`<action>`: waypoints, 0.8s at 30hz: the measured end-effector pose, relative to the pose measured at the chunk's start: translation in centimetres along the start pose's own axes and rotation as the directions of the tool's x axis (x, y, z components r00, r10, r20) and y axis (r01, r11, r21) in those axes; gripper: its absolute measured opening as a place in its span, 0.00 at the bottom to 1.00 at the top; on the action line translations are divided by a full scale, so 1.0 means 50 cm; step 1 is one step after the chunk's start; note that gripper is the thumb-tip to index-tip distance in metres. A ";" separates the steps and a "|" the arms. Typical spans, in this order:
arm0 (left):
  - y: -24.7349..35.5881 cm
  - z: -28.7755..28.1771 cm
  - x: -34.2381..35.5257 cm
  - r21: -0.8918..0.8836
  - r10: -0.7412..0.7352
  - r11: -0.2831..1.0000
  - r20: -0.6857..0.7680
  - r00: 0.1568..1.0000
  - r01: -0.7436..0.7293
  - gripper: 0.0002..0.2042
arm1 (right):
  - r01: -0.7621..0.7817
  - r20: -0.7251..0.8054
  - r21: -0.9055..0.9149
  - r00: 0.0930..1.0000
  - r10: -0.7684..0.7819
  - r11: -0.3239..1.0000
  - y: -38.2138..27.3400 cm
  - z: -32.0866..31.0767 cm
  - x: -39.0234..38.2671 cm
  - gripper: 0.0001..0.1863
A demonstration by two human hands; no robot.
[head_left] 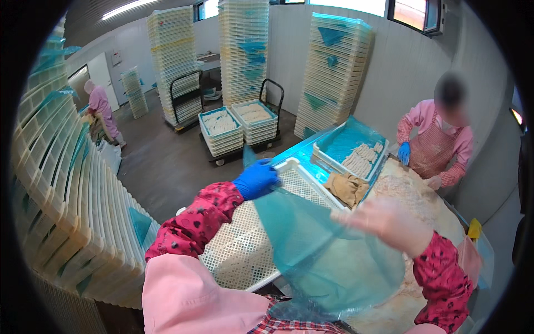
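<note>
A thin green-blue plastic sheet (334,261) hangs slack between my two hands, over a white perforated tray (236,245) and part of the work table. My left hand (256,179), in a blue glove, is closed on the sheet's upper left part above the tray, and a bit of sheet sticks up behind it. My right hand (384,220), in a pale covering, is smeared by motion; its fingertips meet the sheet's upper right edge and seem to pinch it. Through the sheet, the tray's right side and the pale tabletop show faintly.
Beyond the tray stands a blue-lined tray (328,146) with rows of pale pieces, next to a brown cloth (347,188). A co-worker (436,133) stands across the table (445,214). Tall tray stacks (83,206) rise at left; loaded trolleys (222,147) stand behind.
</note>
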State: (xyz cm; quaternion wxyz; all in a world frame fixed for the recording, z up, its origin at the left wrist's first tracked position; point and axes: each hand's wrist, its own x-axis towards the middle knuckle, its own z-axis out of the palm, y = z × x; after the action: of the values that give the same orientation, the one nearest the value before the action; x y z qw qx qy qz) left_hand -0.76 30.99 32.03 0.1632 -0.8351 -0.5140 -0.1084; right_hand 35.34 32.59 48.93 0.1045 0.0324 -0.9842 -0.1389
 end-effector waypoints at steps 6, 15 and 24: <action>-0.193 -0.094 0.028 0.437 -0.478 0.742 -0.186 0.858 0.508 0.07 | -0.379 -0.352 -0.381 0.903 0.247 0.843 0.272 0.072 -0.006 0.28; -0.167 -0.245 -0.443 0.525 -0.479 0.544 -0.446 0.756 0.654 0.09 | -0.175 -0.511 -0.467 0.853 -0.103 0.867 0.172 0.058 0.033 0.17; 0.108 -0.020 -0.553 0.368 -0.516 0.727 -0.265 0.815 0.580 0.08 | -0.365 -0.387 0.001 0.858 0.337 0.931 0.231 0.486 0.004 0.09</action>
State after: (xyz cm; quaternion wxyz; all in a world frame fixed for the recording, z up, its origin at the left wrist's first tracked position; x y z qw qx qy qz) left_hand -8.35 5.59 22.45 0.3414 -0.5777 -0.7353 -0.0949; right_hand 29.52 50.13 29.38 0.3181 -0.1248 -0.9287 -0.1442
